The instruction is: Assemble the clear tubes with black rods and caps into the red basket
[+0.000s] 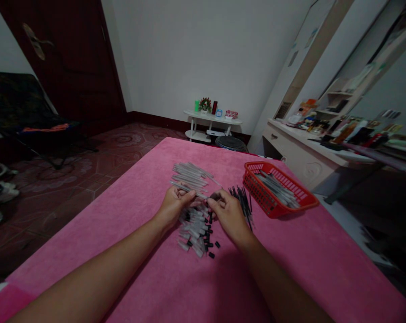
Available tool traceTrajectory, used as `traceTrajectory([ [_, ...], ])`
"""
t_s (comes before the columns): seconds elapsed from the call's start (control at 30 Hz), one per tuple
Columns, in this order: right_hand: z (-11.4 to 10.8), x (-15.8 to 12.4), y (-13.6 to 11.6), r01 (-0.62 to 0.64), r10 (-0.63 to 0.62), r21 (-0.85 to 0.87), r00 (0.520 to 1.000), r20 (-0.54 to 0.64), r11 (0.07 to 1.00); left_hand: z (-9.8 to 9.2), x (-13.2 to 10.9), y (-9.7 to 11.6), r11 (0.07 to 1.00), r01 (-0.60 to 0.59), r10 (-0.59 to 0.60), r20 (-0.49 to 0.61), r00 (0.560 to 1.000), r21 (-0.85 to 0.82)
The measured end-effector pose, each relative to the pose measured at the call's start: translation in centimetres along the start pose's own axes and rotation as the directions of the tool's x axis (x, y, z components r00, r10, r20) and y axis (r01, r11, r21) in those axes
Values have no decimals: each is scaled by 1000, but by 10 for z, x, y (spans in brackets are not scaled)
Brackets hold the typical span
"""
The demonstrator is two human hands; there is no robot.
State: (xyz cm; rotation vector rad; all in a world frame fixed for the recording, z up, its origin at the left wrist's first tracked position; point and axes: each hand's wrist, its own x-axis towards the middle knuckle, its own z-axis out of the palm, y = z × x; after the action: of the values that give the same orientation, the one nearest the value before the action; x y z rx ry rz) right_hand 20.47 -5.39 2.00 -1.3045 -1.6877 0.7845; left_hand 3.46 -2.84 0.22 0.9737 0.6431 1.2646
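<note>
My left hand (176, 200) is closed around a slim translucent pen barrel (182, 186), which points to the upper left. At its right end, the fingertips of my right hand (225, 207) pinch together on the same pen barrel; any small part between them is hidden. Just beyond my hands lies a row of clear pen barrels (189, 175). Below them is a pile of clear pen caps (195, 229), with small black plugs (207, 244) along its right side. Dark thin pen refills (243, 204) lie right of my right hand.
A red plastic basket (280, 188) holding many pens (278, 188) stands at the right on the pink cloth (138, 251). Farther right is a cluttered dresser (303, 139). A small white shelf table (212, 117) stands by the wall, and a folding chair (28, 107) at the left.
</note>
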Motion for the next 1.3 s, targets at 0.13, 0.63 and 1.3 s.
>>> traceTrajectory([
  [0.13,0,0,-1,-23,22,3,999,49,1000,0,0,-1,1000,-4,4,18,1000,-2],
  [0.63,2,3,-1,-233,179,292,963,200,928,2,0,2,998,-45,46,-23,999,44],
  [1.3,-12,-9,-22,117,22,-400,945,327,909,-13,9,9,969,-75,115,-158,981,236],
])
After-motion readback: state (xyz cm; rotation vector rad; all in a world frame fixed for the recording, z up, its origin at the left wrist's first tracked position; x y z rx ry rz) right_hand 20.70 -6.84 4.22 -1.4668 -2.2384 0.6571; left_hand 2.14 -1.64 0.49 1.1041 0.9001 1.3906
